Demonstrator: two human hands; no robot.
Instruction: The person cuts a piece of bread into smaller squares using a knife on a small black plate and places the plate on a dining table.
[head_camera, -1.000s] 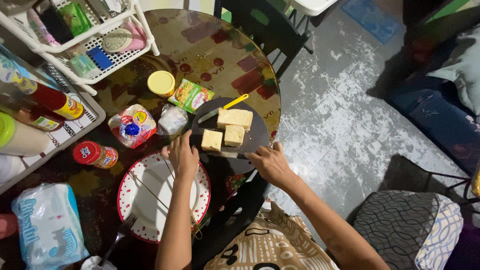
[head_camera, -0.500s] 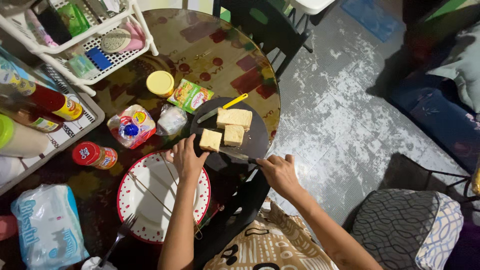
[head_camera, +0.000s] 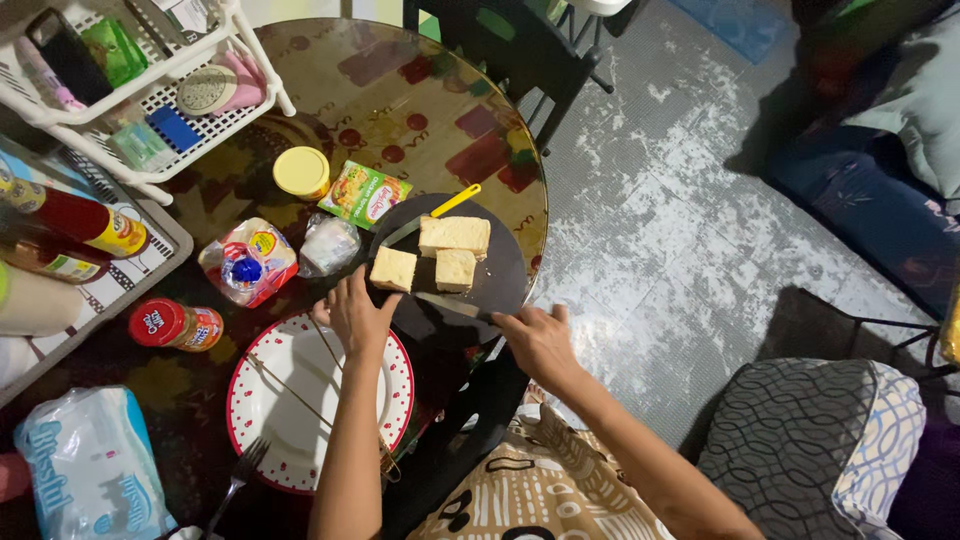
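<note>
Round glass-topped table (head_camera: 400, 90) beside a grey mottled floor, on which a dark round cutting board (head_camera: 500, 275) is set as landmark. On the board three pale tofu blocks (head_camera: 454, 235) are seen already cut apart; further slicing appears left. The left hand (head_camera: 355, 315), at the board's near-left edge, touches the nearest block with loosely curled fingers. The right hand (head_camera: 540, 345), at its near-right edge, is closed around a knife (head_camera: 450, 305) laid across the board. A red-rimmed plate (head_camera: 400, 385) lies just below-left.
</note>
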